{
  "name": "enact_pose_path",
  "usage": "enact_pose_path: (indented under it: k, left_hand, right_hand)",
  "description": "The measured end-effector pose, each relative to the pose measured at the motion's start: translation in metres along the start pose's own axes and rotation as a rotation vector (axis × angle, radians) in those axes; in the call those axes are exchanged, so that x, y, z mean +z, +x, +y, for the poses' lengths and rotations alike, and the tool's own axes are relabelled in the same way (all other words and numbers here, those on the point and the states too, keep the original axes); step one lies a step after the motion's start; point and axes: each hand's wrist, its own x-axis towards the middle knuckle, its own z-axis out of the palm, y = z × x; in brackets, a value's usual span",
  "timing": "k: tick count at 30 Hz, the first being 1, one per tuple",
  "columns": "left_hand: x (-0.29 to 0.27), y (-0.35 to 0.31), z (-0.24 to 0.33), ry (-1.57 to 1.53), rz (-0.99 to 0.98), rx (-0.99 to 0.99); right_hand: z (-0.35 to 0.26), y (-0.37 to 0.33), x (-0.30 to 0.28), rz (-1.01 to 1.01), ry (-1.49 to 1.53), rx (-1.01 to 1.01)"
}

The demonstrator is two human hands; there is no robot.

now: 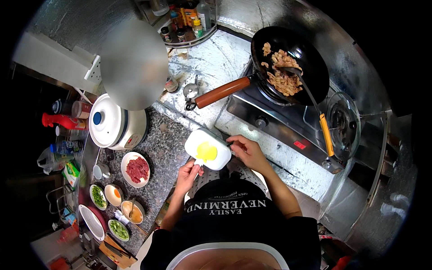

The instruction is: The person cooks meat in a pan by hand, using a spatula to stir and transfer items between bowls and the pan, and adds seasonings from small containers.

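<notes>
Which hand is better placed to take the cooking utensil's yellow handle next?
Probably the right hand: it is nearer the yellow handle, while the left hand, farther off, grips the white container.

Bright, whitish light fills the middle of the scene, glaring off the scratched silvery metal countertop (204,65) and glinting inside the round black wok (314,74) at far right. The rectangular white container (194,145) at centre looks fairly crisp. A smooth grey oval blur (133,65) veils the far left. Fisheye distortion bows the shiny grey metal wall (366,85) at right; the corners are black.
</notes>
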Motion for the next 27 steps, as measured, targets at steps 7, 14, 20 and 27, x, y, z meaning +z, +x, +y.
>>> enact_pose_path:
  k: [7, 14, 20, 27]
  left_hand:
    - [-0.027, -0.007, -0.054, 0.656, 0.025, -0.013]
    - [-0.027, -0.002, -0.06, 0.4, -0.028, -0.049]
    - [-0.028, 0.003, -0.064, 0.344, -0.053, -0.086]
    - [-0.027, 0.008, -0.069, 0.258, -0.069, -0.142]
  right_hand:
    - [-0.014, -0.007, -0.001, 0.15, -0.211, -0.062]
    - [-0.017, -0.013, -0.008, 0.087, -0.341, -0.035]
    - [-0.028, -0.017, -0.011, 0.113, -0.296, -0.115]
    - [-0.034, -0.019, -0.013, 0.181, -0.538, -0.382]
